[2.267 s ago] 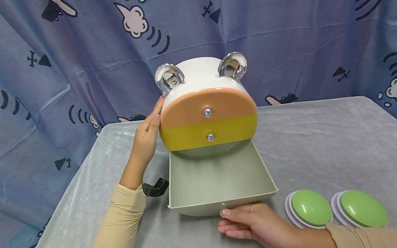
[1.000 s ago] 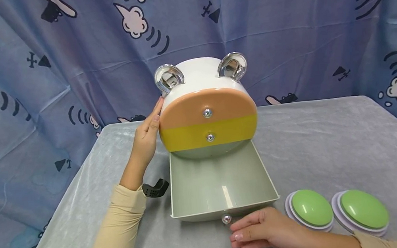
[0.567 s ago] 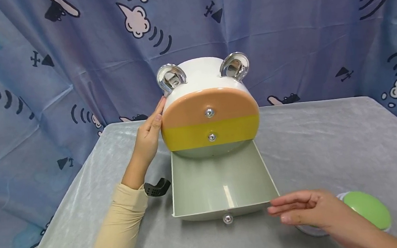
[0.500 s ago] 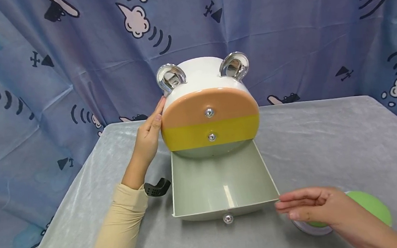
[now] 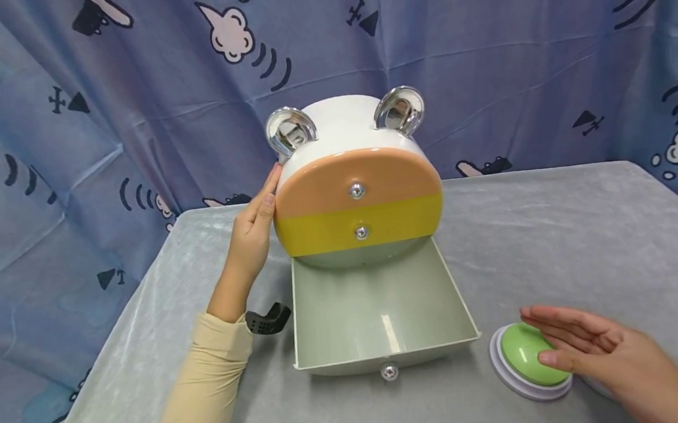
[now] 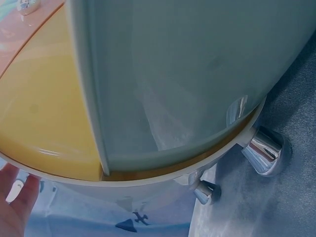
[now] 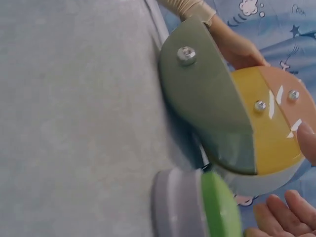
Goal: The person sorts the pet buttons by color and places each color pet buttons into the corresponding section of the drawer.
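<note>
A small chest of drawers (image 5: 315, 185) with a white body and two chrome ears stands mid-table. Its orange and yellow drawers are closed; the bottom grey-green drawer (image 5: 378, 303) is pulled out, with nothing in it. My left hand (image 5: 247, 237) rests against the chest's left side, fingers straight. Fingers spread and bent slightly, my right hand (image 5: 616, 351) is over a round object with a green dome and pale base (image 5: 521, 361); contact cannot be told. Most of a second such object is hidden behind that hand, its pale rim (image 5: 598, 387) peeking out.
A black perforated band (image 5: 268, 319) shows at my left wrist, beside the drawer. The drawer's chrome knob (image 5: 389, 372) sticks out toward the front. A patterned blue curtain (image 5: 484, 68) hangs behind the grey cloth-covered table (image 5: 549, 232).
The bottom drawer came slightly farther out, then my right hand let go of its knob. That hand has moved right, over the green-domed objects. My left hand has stayed at the chest.
</note>
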Available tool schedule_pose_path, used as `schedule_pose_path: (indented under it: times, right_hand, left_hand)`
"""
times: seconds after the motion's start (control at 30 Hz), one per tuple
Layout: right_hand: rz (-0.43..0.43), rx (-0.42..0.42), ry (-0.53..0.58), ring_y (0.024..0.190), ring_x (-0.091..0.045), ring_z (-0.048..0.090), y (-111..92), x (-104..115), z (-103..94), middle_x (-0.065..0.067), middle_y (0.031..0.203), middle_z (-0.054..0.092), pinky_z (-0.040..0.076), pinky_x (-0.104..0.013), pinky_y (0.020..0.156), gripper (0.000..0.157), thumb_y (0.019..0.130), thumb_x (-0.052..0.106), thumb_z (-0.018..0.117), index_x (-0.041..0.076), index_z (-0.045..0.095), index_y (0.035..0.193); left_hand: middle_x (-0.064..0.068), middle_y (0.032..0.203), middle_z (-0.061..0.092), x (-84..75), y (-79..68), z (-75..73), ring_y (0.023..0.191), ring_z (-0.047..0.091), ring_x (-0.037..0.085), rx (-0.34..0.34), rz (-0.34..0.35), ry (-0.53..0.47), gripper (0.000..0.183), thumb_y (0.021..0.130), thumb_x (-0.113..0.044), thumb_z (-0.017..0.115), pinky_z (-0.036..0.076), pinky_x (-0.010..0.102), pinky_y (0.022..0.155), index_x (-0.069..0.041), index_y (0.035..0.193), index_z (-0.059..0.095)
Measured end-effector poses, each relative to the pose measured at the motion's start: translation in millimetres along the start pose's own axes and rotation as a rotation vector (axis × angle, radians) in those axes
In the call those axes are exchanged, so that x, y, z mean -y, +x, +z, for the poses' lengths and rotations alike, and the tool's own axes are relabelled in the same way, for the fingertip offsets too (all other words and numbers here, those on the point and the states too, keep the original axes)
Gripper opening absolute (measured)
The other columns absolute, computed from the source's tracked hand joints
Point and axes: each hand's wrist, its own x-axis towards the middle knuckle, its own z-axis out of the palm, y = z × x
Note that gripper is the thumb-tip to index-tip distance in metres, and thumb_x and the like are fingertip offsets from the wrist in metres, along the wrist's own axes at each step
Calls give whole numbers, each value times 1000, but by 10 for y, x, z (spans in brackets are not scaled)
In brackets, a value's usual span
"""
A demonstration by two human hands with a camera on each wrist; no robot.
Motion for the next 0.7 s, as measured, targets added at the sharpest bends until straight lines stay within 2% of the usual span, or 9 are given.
schedule_pose_path:
  times: [0.07,0.17,0.27,0.3,0.4,0.43,0.5,0.6,0.7]
  right_hand:
    - [19,-20,-13,115,16,53,21,-37,2,-1,157,42,52,-8,84,86,90,44,71,13,28,157]
    - [28,-45,-53,118,20,46,42,-109,2,-11,163,28,49,-3,84,94,86,47,75,12,25,158]
    - [22,-55,-89,116,26,39,50,-175,10,-13,164,23,45,1,83,97,85,47,76,11,23,158]
    - [20,-54,-89,123,23,38,51,-188,16,-13,165,22,45,0,89,98,85,45,76,10,22,159]
    - [34,-46,-78,148,-1,28,54,-204,41,-13,166,17,39,-12,108,101,85,40,77,9,16,160]
    - [46,-48,-79,151,-6,26,56,-204,53,-14,167,16,35,-19,112,103,85,39,78,9,15,160]
    - [70,-41,-83,154,-31,11,61,-189,66,-15,167,12,28,-30,114,106,84,39,79,10,11,161]
    - [84,-37,-118,153,-35,12,71,-185,78,-17,167,12,28,-35,114,108,84,42,79,8,11,161]
    - [79,-35,-143,153,-37,12,84,-204,77,-17,167,13,34,-27,111,109,83,44,79,8,11,161]
  left_hand:
    - [-6,160,35,-1,2,1,149,29,3,0,1,0,44,110,-24,34,24,25,124,-15,152,40]
    - [-6,160,36,0,4,4,149,29,3,0,4,-2,44,110,-24,34,24,25,124,-15,152,40]
    - [-6,160,36,3,4,6,149,30,2,-3,8,-1,44,110,-24,34,24,25,124,-15,152,40]
    - [-6,160,36,4,3,6,149,30,2,-3,8,0,44,110,-24,34,25,25,124,-15,152,40]
    - [-6,160,36,11,1,3,149,30,2,-5,8,2,44,110,-24,34,25,25,124,-15,152,40]
    - [-6,160,36,12,0,2,149,30,2,-6,8,2,44,110,-24,34,25,25,124,-15,152,40]
    - [-6,160,36,13,0,3,149,29,2,-5,8,2,44,110,-24,34,25,25,124,-15,152,40]
    - [-6,160,36,11,1,4,149,30,2,-3,5,4,44,110,-24,34,25,25,124,-16,152,40]
    - [-6,160,36,12,2,3,149,30,2,-1,5,3,44,110,-24,34,25,25,124,-16,152,40]
